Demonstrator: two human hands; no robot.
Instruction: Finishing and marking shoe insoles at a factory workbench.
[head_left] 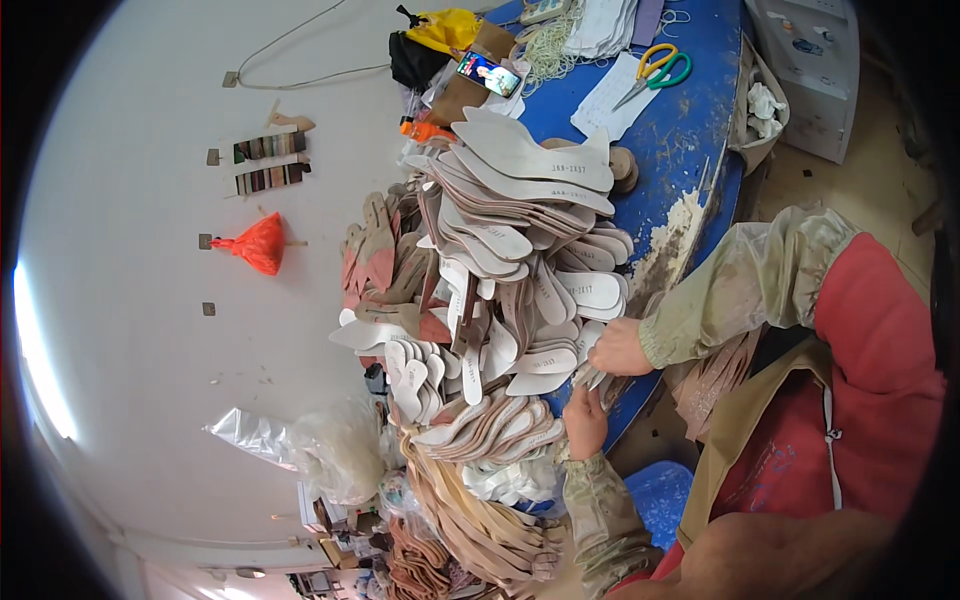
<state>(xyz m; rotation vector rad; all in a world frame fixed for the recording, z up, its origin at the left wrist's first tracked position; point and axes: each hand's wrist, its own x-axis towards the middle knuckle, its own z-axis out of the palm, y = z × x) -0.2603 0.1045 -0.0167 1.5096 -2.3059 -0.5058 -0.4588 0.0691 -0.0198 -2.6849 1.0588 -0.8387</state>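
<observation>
My right hand and my left hand come close together at the edge of the blue table. Both have their fingers closed on a narrow whitish insole, partly covered by my fingers. Light sleeve covers run down both forearms. Right beside my hands rise piles of white printed insoles, stacked unevenly and overlapping. A smaller fan of white insoles lies farther left. Wavy layered insoles with brownish edges rest just left of my left hand.
Long tan strips hang along the lower side. Pinkish-brown pieces heap behind the insoles. Scissors lie on paper, near a lit phone. A blue plastic bin stands below the table edge, a pale cabinet at upper right.
</observation>
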